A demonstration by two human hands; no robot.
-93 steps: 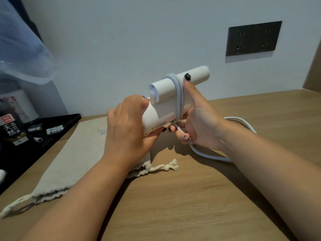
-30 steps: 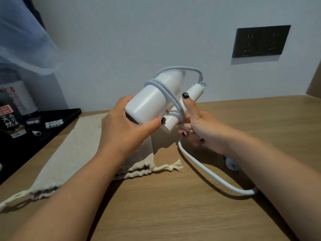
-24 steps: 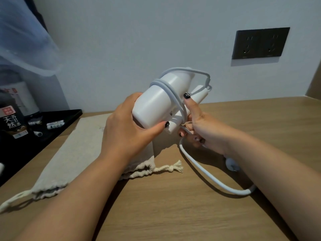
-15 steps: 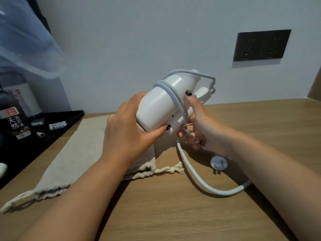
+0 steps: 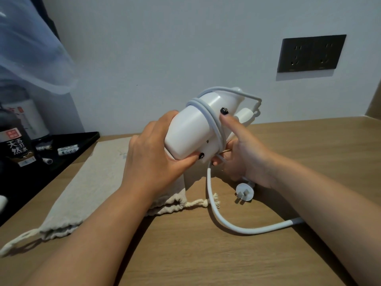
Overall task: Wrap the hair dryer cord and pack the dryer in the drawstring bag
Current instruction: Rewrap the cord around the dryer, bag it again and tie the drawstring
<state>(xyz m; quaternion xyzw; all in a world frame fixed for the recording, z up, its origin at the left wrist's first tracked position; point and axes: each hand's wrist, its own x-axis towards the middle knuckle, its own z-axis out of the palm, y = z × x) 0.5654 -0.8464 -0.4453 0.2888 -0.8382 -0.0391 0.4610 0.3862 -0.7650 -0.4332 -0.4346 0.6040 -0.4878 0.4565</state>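
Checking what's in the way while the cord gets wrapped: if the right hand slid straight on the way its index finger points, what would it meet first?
The right hand points its index finger up along the hair dryer, over the wrapped cord. Going straight on, it would probably slide along the barrel toward the wall; depth is unclear.

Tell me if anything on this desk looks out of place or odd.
Nothing looks damaged or spilled. The only loose end is the cord: part is wound round the dryer, the rest trails across the desk with the plug lying by the right hand.
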